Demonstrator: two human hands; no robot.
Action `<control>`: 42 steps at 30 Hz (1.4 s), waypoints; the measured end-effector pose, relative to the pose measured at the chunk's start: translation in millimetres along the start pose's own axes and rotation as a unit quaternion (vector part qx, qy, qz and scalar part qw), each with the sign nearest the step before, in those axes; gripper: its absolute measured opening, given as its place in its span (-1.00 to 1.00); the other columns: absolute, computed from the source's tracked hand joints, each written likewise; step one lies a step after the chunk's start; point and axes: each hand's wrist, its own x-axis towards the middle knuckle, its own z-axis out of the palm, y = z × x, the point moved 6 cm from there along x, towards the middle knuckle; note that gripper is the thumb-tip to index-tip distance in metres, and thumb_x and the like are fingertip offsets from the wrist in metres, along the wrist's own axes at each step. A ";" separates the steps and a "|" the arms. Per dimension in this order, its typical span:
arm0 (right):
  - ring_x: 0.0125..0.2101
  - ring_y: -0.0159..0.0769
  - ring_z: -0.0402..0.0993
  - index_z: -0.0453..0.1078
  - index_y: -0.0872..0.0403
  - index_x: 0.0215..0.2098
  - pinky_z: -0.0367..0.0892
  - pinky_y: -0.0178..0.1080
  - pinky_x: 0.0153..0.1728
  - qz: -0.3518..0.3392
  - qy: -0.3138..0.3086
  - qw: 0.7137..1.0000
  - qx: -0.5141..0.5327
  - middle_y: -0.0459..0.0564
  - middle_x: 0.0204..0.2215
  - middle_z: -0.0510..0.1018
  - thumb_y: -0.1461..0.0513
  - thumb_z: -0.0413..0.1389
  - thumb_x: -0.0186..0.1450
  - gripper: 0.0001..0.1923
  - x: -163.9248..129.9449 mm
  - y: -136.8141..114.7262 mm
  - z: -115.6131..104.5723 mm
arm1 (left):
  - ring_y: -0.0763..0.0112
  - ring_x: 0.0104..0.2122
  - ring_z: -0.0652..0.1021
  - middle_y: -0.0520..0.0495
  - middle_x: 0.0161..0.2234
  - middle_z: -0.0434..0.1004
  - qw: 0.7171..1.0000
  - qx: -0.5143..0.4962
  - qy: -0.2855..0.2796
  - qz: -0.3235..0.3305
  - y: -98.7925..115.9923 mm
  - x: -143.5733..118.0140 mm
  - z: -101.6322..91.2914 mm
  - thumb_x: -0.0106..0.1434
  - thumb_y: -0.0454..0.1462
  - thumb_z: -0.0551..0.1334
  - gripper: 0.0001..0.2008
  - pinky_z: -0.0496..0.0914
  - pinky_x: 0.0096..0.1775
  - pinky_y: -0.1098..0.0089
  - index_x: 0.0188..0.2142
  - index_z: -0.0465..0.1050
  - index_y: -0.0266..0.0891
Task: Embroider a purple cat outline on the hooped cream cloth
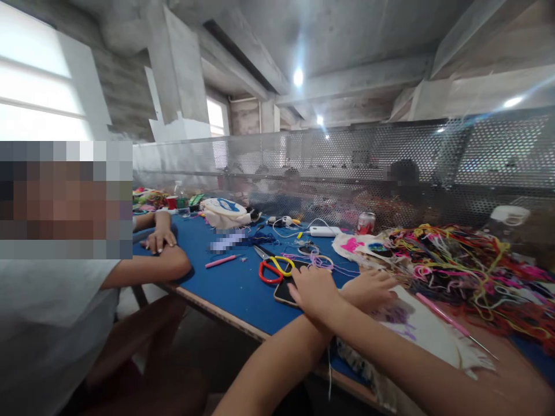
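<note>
Arms are crossed at the wrists. The right hand (315,290) lies flat, fingers spread, on a dark phone (282,293) near the blue table (234,286) edge, gripping nothing. The left hand (373,288) rests open on the white cloth (427,330), also holding nothing.

Risks, as I judge them:
- The phone sits close to the edge, so a push from the palm could slide it off.
- The red-and-yellow scissors (273,268) lie just beside the right fingers and are easy to bump.
- The pink needle tool (451,323) lies loose on the cloth and may roll or prick.
- The yarn tangle (470,266) is close enough to snag the fingers.

A co-worker's hand (160,237) rests well apart, on the left.
</note>
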 end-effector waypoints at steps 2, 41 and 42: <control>-0.32 -0.05 0.48 0.46 0.22 -0.24 0.35 -0.13 -0.37 0.100 -0.162 0.982 0.001 0.24 -0.32 0.54 -0.02 0.01 0.22 -0.54 27.3 -4.5 22.0 | 0.42 -0.06 0.37 -0.05 -0.05 0.38 0.996 0.018 -0.001 0.088 8.3 -1.1 -3.7 0.31 -0.27 0.02 -0.77 0.27 -0.08 0.44 -0.27 0.46 -0.16; 0.01 0.16 0.30 -0.04 0.26 0.23 0.41 -0.03 -0.29 0.270 -0.310 0.901 0.142 0.39 0.08 0.26 0.01 0.22 -0.13 0.06 42.6 -4.5 53.6 | 0.32 -0.08 0.32 -0.05 -0.02 0.35 0.996 -0.027 0.007 0.079 -1.0 0.8 -2.0 0.28 -0.32 0.05 -0.80 0.20 -0.11 0.34 -0.27 0.45 -0.21; 0.04 0.16 0.26 -0.06 0.26 0.24 0.40 -0.02 -0.27 0.274 -0.307 0.899 0.152 0.38 0.08 0.26 0.00 0.23 -0.16 0.10 41.9 -2.5 51.9 | 0.32 -0.08 0.32 -0.04 -0.01 0.34 0.996 -0.028 0.005 0.080 -1.5 0.8 -1.1 0.29 -0.31 0.04 -0.80 0.20 -0.11 0.34 -0.25 0.45 -0.20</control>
